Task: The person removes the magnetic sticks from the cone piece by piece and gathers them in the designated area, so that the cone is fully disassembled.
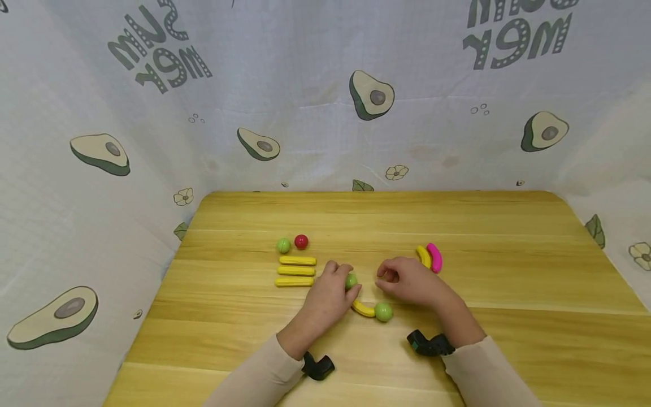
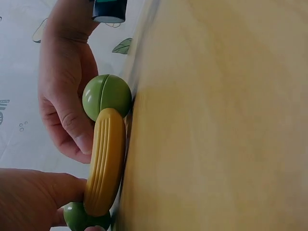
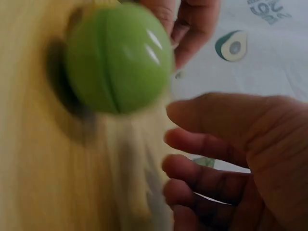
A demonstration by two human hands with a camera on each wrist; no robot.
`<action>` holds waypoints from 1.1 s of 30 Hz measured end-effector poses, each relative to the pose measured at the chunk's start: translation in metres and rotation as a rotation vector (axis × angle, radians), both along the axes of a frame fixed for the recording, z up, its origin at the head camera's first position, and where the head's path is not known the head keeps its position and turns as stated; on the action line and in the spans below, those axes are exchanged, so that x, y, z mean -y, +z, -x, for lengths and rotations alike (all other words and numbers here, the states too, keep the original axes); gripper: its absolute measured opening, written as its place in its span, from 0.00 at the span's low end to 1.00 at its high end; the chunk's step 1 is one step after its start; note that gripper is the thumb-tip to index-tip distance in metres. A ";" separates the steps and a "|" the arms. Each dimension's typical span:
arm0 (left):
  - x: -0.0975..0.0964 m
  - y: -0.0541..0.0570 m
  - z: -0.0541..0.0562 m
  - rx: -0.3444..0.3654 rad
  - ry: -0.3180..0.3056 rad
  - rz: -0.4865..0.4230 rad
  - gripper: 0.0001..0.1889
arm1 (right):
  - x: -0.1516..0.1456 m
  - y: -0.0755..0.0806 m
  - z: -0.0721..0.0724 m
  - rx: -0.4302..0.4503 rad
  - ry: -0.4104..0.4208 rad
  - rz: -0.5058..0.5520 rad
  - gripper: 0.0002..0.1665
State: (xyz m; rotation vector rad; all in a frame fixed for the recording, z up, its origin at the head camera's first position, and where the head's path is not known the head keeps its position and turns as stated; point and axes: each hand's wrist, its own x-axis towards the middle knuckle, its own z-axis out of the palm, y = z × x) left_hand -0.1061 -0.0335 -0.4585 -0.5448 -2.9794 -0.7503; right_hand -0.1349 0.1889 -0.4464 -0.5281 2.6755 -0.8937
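My left hand (image 1: pixel 328 297) pinches a small green ball (image 1: pixel 351 281) between thumb and fingers, low over the table. Beside that thumb a yellow toy banana (image 1: pixel 363 308) lies on the wood, and its ridged side shows in the left wrist view. A second green ball (image 1: pixel 383 312), with a groove round it, sits at the banana's right end. Above and to the right of this ball, my right hand (image 1: pixel 412 281) hovers with loosely bent fingers and nothing between them. In the right wrist view its fingertips are apart from the grooved ball (image 3: pixel 120 57).
Three yellow corn cobs (image 1: pixel 296 271) lie in a stack of rows left of my left hand. Behind them are another green ball (image 1: pixel 283 245) and a red ball (image 1: pixel 301 242). A yellow banana (image 1: pixel 423 256) and a pink one (image 1: pixel 434 258) lie beyond my right hand. A printed curtain (image 1: pixel 315 113) surrounds the table.
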 end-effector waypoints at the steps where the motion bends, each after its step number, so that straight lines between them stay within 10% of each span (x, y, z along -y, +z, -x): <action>1: 0.000 0.000 0.000 -0.003 0.000 0.008 0.20 | 0.002 -0.001 -0.001 0.024 0.031 0.019 0.08; 8: 0.003 0.003 0.004 0.000 0.012 0.036 0.18 | 0.013 0.000 -0.008 0.120 0.115 0.083 0.13; 21: 0.010 0.011 0.008 -0.020 0.052 0.018 0.17 | 0.019 -0.001 -0.012 0.036 0.168 0.005 0.09; 33: 0.085 0.036 0.058 -0.051 0.215 -0.138 0.22 | 0.016 -0.009 -0.013 0.075 0.146 0.070 0.11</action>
